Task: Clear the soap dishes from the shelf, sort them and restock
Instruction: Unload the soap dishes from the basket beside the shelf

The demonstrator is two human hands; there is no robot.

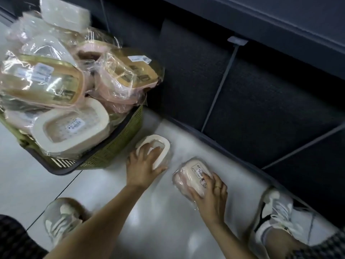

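Head view: crouched on pale floor tiles (pixel 168 212) beside a dark, emptied shelf bay (pixel 252 101), with both hands at work on wrapped soap dishes.

Left hand (pixel 141 165) clamped over the near rim of a white soap dish (pixel 162 146), fingers curled into its hollow, thumb hooked round the near end. Long axis of that dish running away from the wrist and slightly rightward, so most of it lies ahead of the grip. Just beyond and left of this hand, a green basket (pixel 112 154) heaped with more wrapped dishes, close beside the white dish and far closer to this hand than to the other.

Right hand (pixel 211 191) grasping a pink soap dish (pixel 192 176) in clear film, fingers spread across its labelled top and curled over the near edge. Long axis of the pink dish lying crosswise to the forearm, bulk out to the left of the grip, toward the white dish. Both dishes apart on the tiles, with a strip of bare floor between them.

Shelf bay ahead and right of both grips; right hand nearer to it, hence likely better placed for restocking. Sorting apparently in hand, with the basket pile not yet dealt with.
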